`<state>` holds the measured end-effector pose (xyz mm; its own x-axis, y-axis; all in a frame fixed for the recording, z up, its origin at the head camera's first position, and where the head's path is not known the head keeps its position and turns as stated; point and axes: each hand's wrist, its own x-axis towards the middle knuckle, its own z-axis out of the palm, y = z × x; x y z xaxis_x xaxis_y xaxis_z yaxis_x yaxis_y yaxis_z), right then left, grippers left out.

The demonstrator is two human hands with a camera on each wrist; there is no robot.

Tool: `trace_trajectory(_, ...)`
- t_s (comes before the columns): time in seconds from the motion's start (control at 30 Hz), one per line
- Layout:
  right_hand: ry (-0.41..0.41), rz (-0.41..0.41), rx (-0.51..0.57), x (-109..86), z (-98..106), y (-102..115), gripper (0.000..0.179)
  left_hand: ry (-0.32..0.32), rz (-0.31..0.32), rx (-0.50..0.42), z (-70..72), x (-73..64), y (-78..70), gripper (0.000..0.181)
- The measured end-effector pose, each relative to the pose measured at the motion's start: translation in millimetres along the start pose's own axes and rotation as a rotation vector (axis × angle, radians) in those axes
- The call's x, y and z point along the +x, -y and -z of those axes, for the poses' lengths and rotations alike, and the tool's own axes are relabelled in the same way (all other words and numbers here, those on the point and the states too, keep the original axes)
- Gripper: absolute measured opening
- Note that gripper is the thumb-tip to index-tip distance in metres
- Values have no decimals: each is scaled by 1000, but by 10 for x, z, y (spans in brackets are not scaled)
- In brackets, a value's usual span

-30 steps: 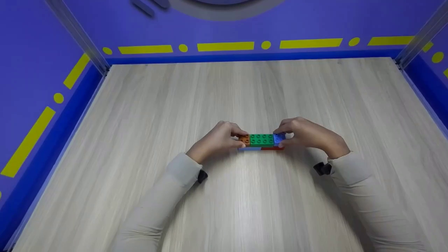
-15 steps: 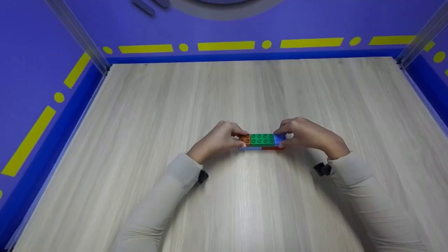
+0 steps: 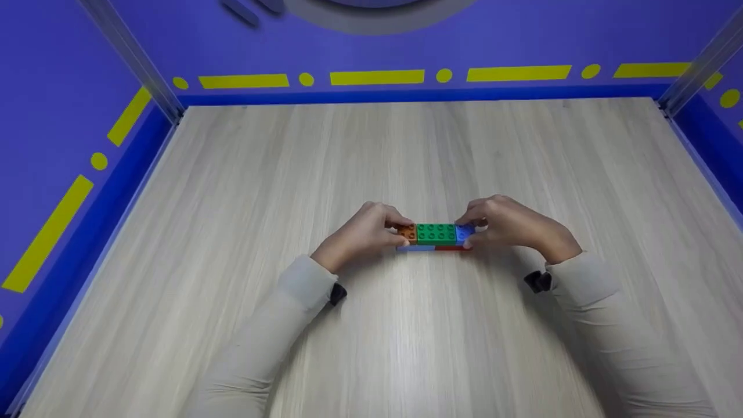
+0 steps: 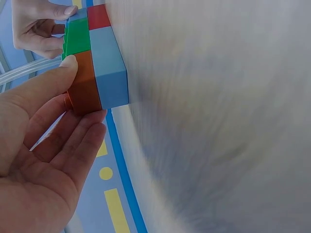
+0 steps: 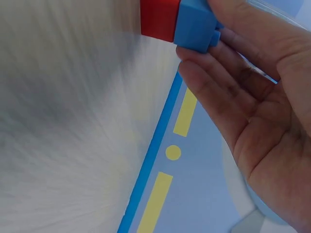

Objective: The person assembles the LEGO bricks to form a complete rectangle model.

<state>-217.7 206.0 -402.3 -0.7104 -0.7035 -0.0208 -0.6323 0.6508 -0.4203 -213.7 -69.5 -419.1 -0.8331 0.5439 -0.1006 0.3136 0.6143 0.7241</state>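
A two-layer row of toy building bricks stands on the table in the middle of the head view. Its top layer has an orange brick (image 4: 86,86) at the left end, a green brick (image 3: 436,233) in the centre and a blue brick (image 5: 195,25) at the right end. Below them lie a light blue brick (image 4: 110,68) and a red brick (image 5: 159,19). My left hand (image 3: 364,233) pinches the orange brick between thumb and fingers. At the other end my right hand (image 3: 506,225) pinches the blue brick the same way.
The wood-grain table (image 3: 290,162) stretches around the bricks on all sides. A blue back wall (image 3: 377,52) with yellow marks rises behind it, and a similar side wall (image 3: 52,145) stands on the left. Another wall shows on the right.
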Motion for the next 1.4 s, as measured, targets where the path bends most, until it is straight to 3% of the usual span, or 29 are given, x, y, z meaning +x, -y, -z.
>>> trace_trajectory(0.3, -14, 3, 19, -11, -21, -29, 29, 1, 4, 17, 1, 7, 4, 36)
trace_trajectory(0.6, 13, -57, 55, -16, -21, -20, 29, 15, -2, -11, 12, -1, 29, 35)
trace_trajectory(0.87, 41, -55, 96, -21, -21, -55, 30, 15, -53, -14, 0, 2, 76, 35)
trace_trajectory(1.03, 29, -33, 101, -8, -26, -81, 30, -8, -94, -16, 0, 13, 115, 36)
trace_trajectory(1.4, -7, -50, 191, 56, 2, -169, 33, -69, -72, -98, 91, 64, 149, 34)
